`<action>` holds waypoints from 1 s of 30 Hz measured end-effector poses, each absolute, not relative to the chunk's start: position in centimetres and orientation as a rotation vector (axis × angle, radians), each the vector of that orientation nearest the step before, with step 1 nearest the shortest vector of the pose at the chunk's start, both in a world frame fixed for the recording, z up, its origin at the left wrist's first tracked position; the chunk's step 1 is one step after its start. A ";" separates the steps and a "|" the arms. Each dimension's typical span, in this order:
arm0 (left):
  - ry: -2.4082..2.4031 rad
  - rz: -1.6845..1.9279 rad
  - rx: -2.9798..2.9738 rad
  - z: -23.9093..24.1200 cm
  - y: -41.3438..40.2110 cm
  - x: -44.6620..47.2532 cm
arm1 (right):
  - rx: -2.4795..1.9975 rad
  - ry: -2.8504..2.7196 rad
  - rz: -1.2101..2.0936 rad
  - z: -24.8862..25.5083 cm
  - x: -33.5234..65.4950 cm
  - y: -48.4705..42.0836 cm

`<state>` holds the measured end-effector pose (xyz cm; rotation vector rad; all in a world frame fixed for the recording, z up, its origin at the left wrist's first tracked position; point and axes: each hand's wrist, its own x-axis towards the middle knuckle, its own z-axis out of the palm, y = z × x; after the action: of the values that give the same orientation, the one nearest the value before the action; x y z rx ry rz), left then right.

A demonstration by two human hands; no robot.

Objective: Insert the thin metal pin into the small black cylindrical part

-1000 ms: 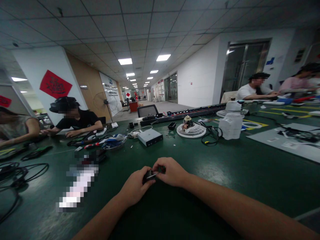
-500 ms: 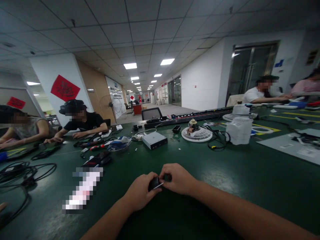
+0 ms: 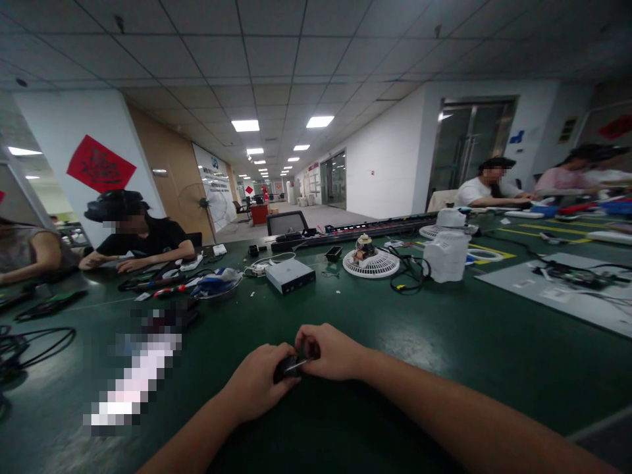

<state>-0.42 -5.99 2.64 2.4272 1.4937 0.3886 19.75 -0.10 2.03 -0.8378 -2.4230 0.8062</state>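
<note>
Low over the green table (image 3: 444, 342), my two hands meet near its front edge. My left hand (image 3: 257, 382) is closed around a small black part (image 3: 285, 368). My right hand (image 3: 330, 352) is pinched on the same part from the right, where a thin silvery piece (image 3: 300, 362) shows between the fingertips. Most of the part is hidden by my fingers.
A grey box (image 3: 290, 274), a white fan grille with a motor (image 3: 370, 261) and a white fan body (image 3: 447, 253) lie further back. Cables (image 3: 29, 345) and tools (image 3: 168, 286) lie at the left. Other people sit at the far left and far right.
My hands stay together on the small part. The view has swung a little, first up and right, then back left. Nothing on the table has moved.
</note>
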 end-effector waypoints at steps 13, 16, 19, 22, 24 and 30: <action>1.478 0.390 2.501 2.7 -5.9 -0.4 | -0.820 -2.399 0.749 2.3 19.7 -0.5; 1.542 0.436 2.438 2.8 -5.8 -0.4 | -0.807 -2.412 0.571 3.0 19.9 -0.7; 1.674 0.540 2.386 2.5 -5.4 -0.5 | -0.883 -2.320 0.490 3.3 20.2 -0.2; 1.821 0.634 2.291 2.3 -5.0 -0.9 | -1.065 -2.167 0.433 3.2 20.8 0.9; 1.893 0.650 2.216 2.4 -4.8 -1.2 | -1.101 -2.164 0.434 3.0 21.1 1.5; 1.916 0.645 2.178 2.7 -5.0 -1.2 | -0.930 -2.360 0.540 2.7 21.1 1.4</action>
<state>-1.17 -4.97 2.71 2.1776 1.9161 0.6446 21.06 1.44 2.75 -0.9304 -2.3601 0.5399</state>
